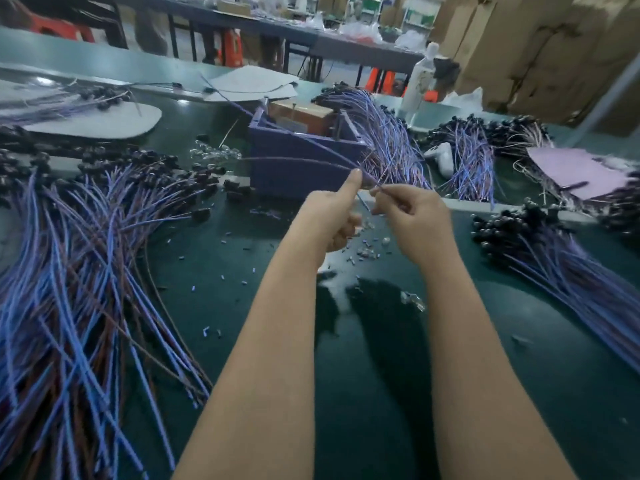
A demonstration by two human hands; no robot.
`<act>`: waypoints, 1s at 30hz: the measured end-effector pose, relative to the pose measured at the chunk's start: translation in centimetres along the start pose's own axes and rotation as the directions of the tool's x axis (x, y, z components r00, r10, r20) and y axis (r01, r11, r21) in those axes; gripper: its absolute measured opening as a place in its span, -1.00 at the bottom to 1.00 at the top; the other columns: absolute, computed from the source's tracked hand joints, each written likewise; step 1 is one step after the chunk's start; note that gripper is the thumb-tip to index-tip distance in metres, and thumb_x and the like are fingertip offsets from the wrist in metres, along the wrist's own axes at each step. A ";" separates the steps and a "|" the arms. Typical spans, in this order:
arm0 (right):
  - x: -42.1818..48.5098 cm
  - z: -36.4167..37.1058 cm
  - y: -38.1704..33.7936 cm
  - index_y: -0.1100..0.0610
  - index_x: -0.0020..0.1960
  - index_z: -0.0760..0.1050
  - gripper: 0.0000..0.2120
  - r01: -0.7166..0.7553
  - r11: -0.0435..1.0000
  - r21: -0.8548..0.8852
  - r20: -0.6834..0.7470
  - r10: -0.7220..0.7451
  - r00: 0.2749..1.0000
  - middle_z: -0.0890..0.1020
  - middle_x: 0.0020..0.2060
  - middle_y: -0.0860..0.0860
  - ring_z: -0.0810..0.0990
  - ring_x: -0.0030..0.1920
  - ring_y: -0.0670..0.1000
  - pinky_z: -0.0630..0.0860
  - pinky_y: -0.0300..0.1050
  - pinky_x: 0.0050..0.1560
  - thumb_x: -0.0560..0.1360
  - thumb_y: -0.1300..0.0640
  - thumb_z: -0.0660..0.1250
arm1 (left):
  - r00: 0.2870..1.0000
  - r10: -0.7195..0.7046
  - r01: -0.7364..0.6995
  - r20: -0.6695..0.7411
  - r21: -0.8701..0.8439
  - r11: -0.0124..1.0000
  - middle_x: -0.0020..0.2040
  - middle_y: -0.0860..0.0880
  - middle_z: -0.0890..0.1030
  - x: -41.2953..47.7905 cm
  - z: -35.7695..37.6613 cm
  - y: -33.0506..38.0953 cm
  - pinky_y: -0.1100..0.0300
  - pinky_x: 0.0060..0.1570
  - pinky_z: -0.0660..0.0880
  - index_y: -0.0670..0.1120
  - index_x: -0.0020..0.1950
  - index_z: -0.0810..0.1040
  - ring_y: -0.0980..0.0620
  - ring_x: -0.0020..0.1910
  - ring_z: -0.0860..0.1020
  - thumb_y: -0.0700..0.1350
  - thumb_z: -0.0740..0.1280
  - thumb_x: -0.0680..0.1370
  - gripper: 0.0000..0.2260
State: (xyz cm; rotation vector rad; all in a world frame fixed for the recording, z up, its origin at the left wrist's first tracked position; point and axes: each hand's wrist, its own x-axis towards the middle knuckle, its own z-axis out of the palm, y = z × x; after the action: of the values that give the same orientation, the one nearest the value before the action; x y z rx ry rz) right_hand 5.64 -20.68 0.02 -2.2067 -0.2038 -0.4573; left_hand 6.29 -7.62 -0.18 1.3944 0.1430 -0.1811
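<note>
My left hand point(330, 211) and my right hand point(412, 216) are raised together over the dark green table point(381, 358). Both pinch a thin blue and brown wire pair point(298, 142) that runs up and to the left from my fingers, over the blue box point(304, 157). My left thumb points up along the wire and the other left fingers are curled. The right fingertips pinch the wire's near end. Small clear and metal bits point(369, 245) lie on the table just under my hands.
A large heap of blue and brown wires with black end caps point(79, 271) covers the left. More bundles lie behind the box point(391, 140) and at the right point(561, 258). White sheets point(252, 86), a white bottle point(420, 81) and cardboard boxes point(540, 46) stand behind.
</note>
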 end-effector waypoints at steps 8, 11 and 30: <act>-1.3 -1.1 3.7 0.05 0.21 0.57 -0.73 -0.403 0.846 -0.351 -0.151 0.373 0.915 0.60 0.17 0.09 0.47 0.25 0.13 0.34 0.05 0.32 0.57 0.18 0.20 | 0.978 0.113 -0.204 -0.178 -0.672 0.712 -0.54 0.08 0.32 0.9 -1.0 -1.4 0.38 -0.58 0.15 -0.12 -0.15 0.47 0.20 -0.60 0.23 -0.05 0.09 0.67 -0.71; -1.6 0.2 2.8 0.09 0.35 0.43 -0.61 -0.438 0.826 -0.355 -0.340 0.322 0.883 0.38 0.36 0.15 0.26 0.37 0.12 0.15 -0.03 0.40 0.54 0.26 0.16 | 0.960 0.123 -0.252 -0.252 -0.582 0.773 -0.45 0.05 0.38 1.1 -0.7 -2.1 0.37 -0.52 0.24 -0.14 -0.13 0.49 0.19 -0.55 0.29 -0.06 0.06 0.68 -0.68; -1.2 6.1 1.3 0.04 -0.04 0.43 -0.85 -0.269 0.678 0.685 -0.182 0.516 0.837 0.61 -0.23 0.01 0.59 -0.32 -0.13 0.56 -0.24 -0.19 0.55 0.29 0.22 | 0.937 0.130 -0.255 -0.323 -0.382 0.888 -0.42 0.07 0.50 1.5 -0.3 -4.0 0.37 -0.39 0.42 -0.11 -0.21 0.55 0.25 -0.53 0.40 -0.13 0.17 0.65 -0.72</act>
State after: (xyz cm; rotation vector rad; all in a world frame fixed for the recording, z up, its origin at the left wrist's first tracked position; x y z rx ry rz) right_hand 6.48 -16.73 -4.82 -1.3916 0.2991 -0.4518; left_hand 6.94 -8.01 -4.45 0.9869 0.2670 0.2171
